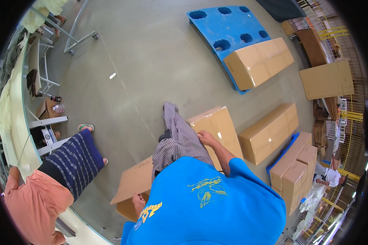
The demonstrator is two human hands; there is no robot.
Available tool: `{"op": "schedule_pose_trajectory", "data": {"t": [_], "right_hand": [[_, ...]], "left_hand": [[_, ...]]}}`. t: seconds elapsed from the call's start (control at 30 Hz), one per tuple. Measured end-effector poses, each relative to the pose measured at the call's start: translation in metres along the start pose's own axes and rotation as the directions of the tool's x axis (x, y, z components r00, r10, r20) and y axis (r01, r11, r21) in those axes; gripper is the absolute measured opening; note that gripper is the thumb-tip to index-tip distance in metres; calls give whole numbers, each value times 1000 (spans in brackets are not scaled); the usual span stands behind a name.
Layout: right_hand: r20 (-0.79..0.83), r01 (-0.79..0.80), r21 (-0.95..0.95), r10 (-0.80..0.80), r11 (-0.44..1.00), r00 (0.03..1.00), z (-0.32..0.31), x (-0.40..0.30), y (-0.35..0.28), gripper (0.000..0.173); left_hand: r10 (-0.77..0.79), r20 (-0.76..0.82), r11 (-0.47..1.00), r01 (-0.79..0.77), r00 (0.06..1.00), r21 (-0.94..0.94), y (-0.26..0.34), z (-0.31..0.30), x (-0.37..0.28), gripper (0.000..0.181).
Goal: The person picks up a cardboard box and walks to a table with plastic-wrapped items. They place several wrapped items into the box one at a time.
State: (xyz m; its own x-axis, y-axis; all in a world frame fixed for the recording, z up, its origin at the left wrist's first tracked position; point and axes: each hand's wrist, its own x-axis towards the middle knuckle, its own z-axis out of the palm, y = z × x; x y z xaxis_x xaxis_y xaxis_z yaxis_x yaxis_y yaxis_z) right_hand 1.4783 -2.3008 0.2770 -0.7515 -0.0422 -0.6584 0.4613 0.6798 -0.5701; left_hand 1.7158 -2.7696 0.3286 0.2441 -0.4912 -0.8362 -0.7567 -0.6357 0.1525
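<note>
My left hand (138,202) hangs low by my side, over the edge of a cardboard box with an open flap (134,178). Whether its fingers grip the box or only pass in front of it, I cannot tell. On the other side, my right hand (206,137) is loosely curled beside my checked trousers (188,137), with nothing seen in it. Behind that hand lies a cardboard box closed with clear tape (224,130). One of my legs is stretched forward over the grey floor (135,70).
A blue plastic pallet (230,27) carries a long taped carton (260,62). Another long carton (270,131) lies nearer, beside stacked boxes (294,174). At left, a person in a salmon top (40,205) stands at a long worktable (24,128). A wheeled metal frame (76,41) is beyond.
</note>
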Motion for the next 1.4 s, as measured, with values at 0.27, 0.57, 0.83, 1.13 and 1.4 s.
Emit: {"op": "schedule_pose_trajectory", "data": {"t": [0.27,0.57,0.83,1.13,1.4], "right_hand": [[217,25,-85,-6,996,976,-57,141,-14,38],[-179,-22,79,36,997,983,-231,319,-111,34],[-39,24,-33,-25,999,999,-295,436,-136,30],[170,-187,10,183,982,968,-377,547,-196,32],[-94,-55,106,65,993,993,-488,723,-339,25]], "left_hand": [[-78,163,990,95,983,-100,115,96,-24,16],[62,-40,996,-59,997,71,260,258,-133,11],[189,78,972,-198,979,130,382,414,-206,8],[130,23,985,-127,991,-120,543,550,-176,7],[237,-22,960,-238,971,-149,708,659,-244,11]]}}
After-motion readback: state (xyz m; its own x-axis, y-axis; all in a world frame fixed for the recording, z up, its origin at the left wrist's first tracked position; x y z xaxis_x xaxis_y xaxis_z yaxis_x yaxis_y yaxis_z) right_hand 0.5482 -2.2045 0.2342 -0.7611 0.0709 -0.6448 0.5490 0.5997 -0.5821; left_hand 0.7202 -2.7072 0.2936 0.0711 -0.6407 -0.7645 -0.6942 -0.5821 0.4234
